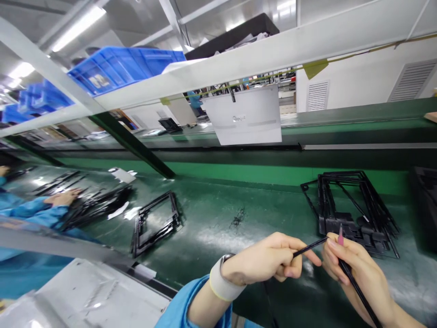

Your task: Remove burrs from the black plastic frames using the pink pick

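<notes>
My left hand (269,262) is closed in a pinch on a thin black strip (309,247), low in the middle of the view. My right hand (355,273) is closed too. It grips the same strip where it bends and runs down toward the lower right. A small pink tool tip (340,237) sticks up from its fingers. Both hands hover above the dark green bench (218,228). Just behind my right hand lies a stack of black plastic frames (355,209).
Another pile of black frames (155,223) lies left of centre. A co-worker's hand (64,197) in a blue sleeve rests on more frames at far left. Overhead, a white rail carries blue crates (119,66). A white sheet (246,116) hangs behind the belt.
</notes>
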`<state>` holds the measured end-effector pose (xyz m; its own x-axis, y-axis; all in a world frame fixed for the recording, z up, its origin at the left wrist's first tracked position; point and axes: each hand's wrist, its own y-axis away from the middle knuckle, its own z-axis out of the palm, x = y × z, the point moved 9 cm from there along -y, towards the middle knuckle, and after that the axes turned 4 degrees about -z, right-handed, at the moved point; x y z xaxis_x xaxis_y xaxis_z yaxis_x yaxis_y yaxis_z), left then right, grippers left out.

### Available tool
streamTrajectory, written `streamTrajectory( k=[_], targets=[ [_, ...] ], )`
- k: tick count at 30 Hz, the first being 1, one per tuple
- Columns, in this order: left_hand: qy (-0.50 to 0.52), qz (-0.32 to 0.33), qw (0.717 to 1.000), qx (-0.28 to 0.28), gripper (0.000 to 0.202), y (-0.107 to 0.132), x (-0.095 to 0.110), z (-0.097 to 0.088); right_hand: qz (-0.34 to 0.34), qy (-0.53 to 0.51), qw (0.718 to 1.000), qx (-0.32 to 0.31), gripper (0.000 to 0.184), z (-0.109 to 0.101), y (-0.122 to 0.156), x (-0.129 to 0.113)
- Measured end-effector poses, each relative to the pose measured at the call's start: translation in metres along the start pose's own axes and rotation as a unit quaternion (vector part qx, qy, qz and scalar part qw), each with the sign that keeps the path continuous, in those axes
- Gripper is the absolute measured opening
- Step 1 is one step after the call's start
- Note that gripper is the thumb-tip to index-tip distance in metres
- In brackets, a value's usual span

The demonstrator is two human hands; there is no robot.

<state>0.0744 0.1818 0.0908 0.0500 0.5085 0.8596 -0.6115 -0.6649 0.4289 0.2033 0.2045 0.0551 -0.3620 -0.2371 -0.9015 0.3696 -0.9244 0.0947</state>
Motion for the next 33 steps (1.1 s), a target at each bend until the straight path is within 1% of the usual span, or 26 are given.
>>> streamTrajectory(
  k=[2, 4, 6, 9, 11, 15, 20, 22, 23, 24, 25, 27, 28, 30, 31, 33],
  targets=[
    [0.029, 0.005, 0.999, -0.028, 0.063, 0.003, 0.000, 0.003, 0.007, -0.017, 1.000, -0.005, 0.049, -0.001, -0.001, 0.000],
    [0.052, 0.025, 0.996, -0.065, 0.070, 0.006, 0.003, 0.007, 0.017, -0.034, 0.999, -0.010, 0.047, -0.002, -0.001, 0.000],
    [0.065, 0.049, 0.992, -0.095, 0.072, 0.009, 0.005, 0.009, 0.028, -0.049, 0.998, -0.013, 0.047, -0.001, 0.000, 0.000],
    [0.064, 0.069, 0.989, -0.114, 0.067, 0.013, 0.008, 0.011, 0.035, -0.058, 0.998, -0.018, 0.048, 0.001, 0.003, -0.001],
    [0.058, 0.071, 0.989, -0.114, 0.064, 0.015, 0.009, 0.012, 0.032, -0.059, 0.998, -0.018, 0.049, 0.003, 0.005, -0.003],
    [0.060, 0.055, 0.992, -0.101, 0.060, 0.017, 0.007, 0.012, 0.033, -0.057, 0.998, -0.009, 0.049, 0.003, 0.009, -0.006],
    [0.071, 0.037, 0.993, -0.081, 0.056, 0.012, 0.005, 0.011, 0.035, -0.048, 0.998, -0.013, 0.049, 0.001, 0.015, -0.003],
    [0.046, 0.034, 0.996, -0.071, 0.051, 0.010, 0.003, 0.010, 0.030, -0.038, 0.999, -0.015, 0.050, 0.000, 0.014, -0.001],
    [0.019, 0.035, 0.998, -0.054, 0.046, 0.010, 0.001, 0.008, 0.025, -0.027, 0.999, -0.011, 0.051, -0.001, 0.013, -0.001],
    [-0.015, 0.038, 0.999, -0.021, 0.041, 0.011, -0.003, 0.002, 0.020, -0.005, 1.000, -0.005, 0.052, -0.002, 0.010, -0.001],
    [-0.048, 0.043, 0.998, 0.027, 0.036, 0.012, -0.008, -0.006, 0.013, 0.030, 0.999, -0.004, 0.053, -0.004, 0.007, -0.002],
    [-0.086, 0.055, 0.985, 0.141, 0.033, 0.021, -0.025, -0.028, -0.004, 0.144, 0.989, -0.018, 0.051, -0.004, 0.000, -0.006],
    [-0.081, 0.062, 0.977, 0.187, 0.036, 0.028, -0.037, -0.039, -0.015, 0.217, 0.976, -0.023, 0.048, -0.004, -0.003, -0.008],
    [-0.043, 0.075, 0.964, 0.253, 0.048, 0.043, -0.068, -0.056, -0.045, 0.353, 0.934, -0.026, 0.042, -0.008, -0.006, -0.011],
    [-0.021, 0.088, 0.952, 0.292, 0.052, 0.052, -0.083, -0.066, -0.066, 0.404, 0.912, -0.018, 0.041, -0.010, -0.005, -0.013],
    [0.028, 0.108, 0.933, 0.341, 0.058, 0.066, -0.111, -0.077, -0.122, 0.468, 0.875, -0.011, 0.038, -0.013, 0.001, -0.011]
  ],
)
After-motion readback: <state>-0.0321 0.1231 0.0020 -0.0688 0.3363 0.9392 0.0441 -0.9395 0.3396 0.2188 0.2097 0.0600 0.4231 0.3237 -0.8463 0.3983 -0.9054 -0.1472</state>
